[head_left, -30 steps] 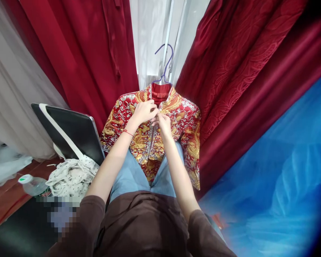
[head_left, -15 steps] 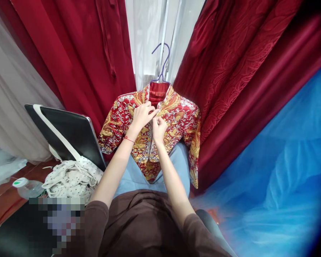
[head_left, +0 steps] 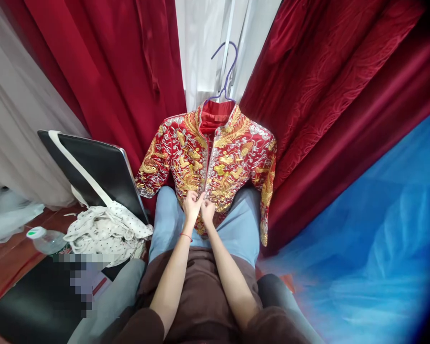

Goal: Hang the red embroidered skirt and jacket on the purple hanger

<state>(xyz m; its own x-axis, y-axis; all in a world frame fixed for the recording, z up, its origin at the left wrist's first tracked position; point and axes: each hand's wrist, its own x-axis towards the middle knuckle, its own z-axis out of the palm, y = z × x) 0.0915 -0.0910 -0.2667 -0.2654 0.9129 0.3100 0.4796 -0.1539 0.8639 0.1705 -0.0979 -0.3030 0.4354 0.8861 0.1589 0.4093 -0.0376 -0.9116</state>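
A red jacket [head_left: 224, 157] with gold and silver embroidery hangs in front of me on a purple hanger [head_left: 231, 71]. Its stand-up collar is open, and the front edges run down side by side from it. My left hand [head_left: 192, 206] is closed at the lower front edge of the jacket, fingers pinched on it. Right beside it, my right hand [head_left: 208, 210] is closed on the other front edge at the same height. The hem lies over my knees in light blue trousers [head_left: 236, 234]. Fingertips partly cover what they pinch.
Dark red curtains [head_left: 111, 71] hang on both sides, with blue tulle [head_left: 372, 229] at the right. To the left stands a black chair [head_left: 93, 167] with a white strap and a dotted white cloth bag [head_left: 103, 234]. A clear plastic bottle [head_left: 50, 241] is near the bag.
Both hands have moved down from near the collar to the lower front of the jacket. The collar and upper front are uncovered now. The view has shifted slightly.
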